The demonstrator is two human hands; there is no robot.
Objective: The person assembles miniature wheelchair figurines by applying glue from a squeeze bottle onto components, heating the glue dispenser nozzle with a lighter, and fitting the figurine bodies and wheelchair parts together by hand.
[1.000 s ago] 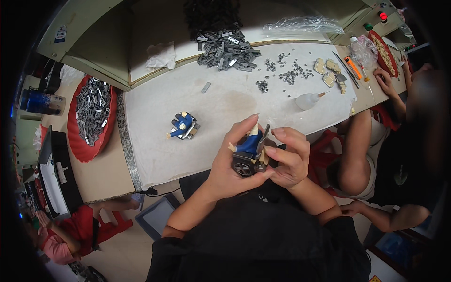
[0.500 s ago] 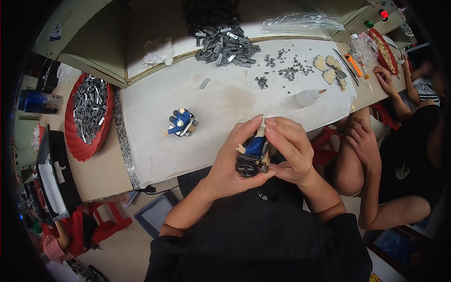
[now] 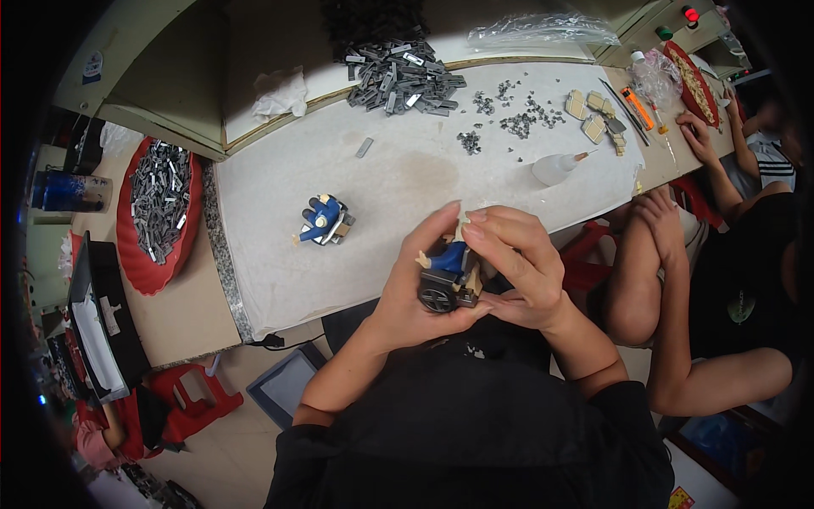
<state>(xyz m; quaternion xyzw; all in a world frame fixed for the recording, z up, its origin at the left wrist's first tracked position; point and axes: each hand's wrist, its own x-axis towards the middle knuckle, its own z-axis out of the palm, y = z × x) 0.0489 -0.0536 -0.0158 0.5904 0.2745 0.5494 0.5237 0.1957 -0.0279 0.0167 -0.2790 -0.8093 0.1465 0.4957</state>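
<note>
Both my hands are closed around a toy figure (image 3: 451, 259) in blue, with a pale hand sticking out and a black spoked wheel (image 3: 437, 297) below it. My left hand (image 3: 398, 297) wraps the toy from its left and underside. My right hand (image 3: 532, 276) pinches its pale upper end with thumb and fingers, hiding part of it. On the white sheet (image 3: 280, 280) to the left is a similar blue toy figure (image 3: 322, 219) on a light and dark base. A small grey strip-shaped part (image 3: 364, 147) lies beyond it.
Grey parts are piled (image 3: 403, 81) at the back, and more fill a red tray (image 3: 127, 246) on the left. Tiny grey pieces (image 3: 526, 123), beige blocks (image 3: 593, 127), an orange tool (image 3: 638, 110) and a squeeze bottle (image 3: 555, 169) lie right. A seated person (image 3: 712, 297) is close by.
My hands and the held toy have shifted slightly left and up. The right fingers have moved a little over the toy's top. The toy stays held.
</note>
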